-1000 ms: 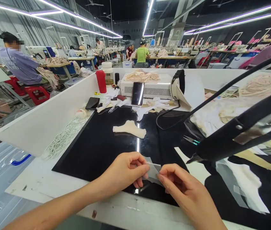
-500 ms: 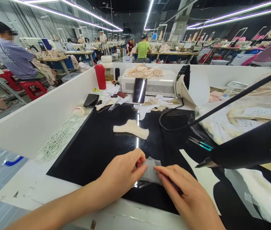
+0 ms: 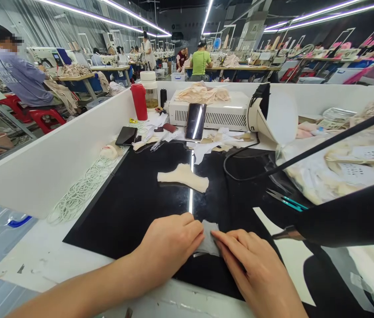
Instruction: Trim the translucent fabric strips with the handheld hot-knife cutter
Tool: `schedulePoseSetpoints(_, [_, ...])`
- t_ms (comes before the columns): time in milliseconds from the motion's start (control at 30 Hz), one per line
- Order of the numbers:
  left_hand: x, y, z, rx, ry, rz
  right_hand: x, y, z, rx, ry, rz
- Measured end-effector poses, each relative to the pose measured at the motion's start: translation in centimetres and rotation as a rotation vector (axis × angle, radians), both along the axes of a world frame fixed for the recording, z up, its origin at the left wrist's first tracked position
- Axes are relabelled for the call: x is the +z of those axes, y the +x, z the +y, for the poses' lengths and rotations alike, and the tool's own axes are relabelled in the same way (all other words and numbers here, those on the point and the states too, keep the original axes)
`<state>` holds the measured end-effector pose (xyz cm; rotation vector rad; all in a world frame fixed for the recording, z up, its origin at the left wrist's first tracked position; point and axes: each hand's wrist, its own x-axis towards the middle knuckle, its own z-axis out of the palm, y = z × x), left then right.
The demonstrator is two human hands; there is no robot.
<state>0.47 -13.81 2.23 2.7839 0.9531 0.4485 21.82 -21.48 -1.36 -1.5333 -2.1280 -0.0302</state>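
Between my two hands is a small grey, sheer piece of fabric, close over the glossy black work surface. My left hand is closed with its fingertips pressed together at the left edge of the fabric. From the other side my right hand pinches the right edge between thumb and fingers. Both thumbs are partly hidden. Farther back lies a cream, curved fabric piece, touched by neither hand.
A dark pointed tool juts in from the right, above a pale pattern piece. Teal-handled thread snips lie behind it. A phone leans against a white vented box. Pale green cord is heaped left.
My left hand's fingers have come down and closed at the fabric's edge. The grey fabric shows a smaller, more opaque area. My right hand stays almost in place; the view shifts slightly.
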Motion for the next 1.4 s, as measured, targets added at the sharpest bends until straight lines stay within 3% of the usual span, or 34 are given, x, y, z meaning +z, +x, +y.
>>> schedulePoseSetpoints(767, [-0.1,0.1,0.1,0.016,-0.047,0.002,0.1,-0.4,-0.2,-0.025,0.000,0.056])
schedulePoseSetpoints(967, [0.2,0.1,0.0,-0.120,0.246,-0.079,0.2,-1.1,-0.1,-0.051,-0.006,0.085])
schedulePoseSetpoints(1167, [-0.2,0.7,-0.3,-0.233,0.180,-0.209,0.0,-1.0,-0.1,-0.058,-0.015,0.078])
schedulePoseSetpoints(1400, [-0.6,0.8,-0.4,-0.251,0.175,-0.190,-0.3,-0.9,-0.2,-0.061,0.001,0.063])
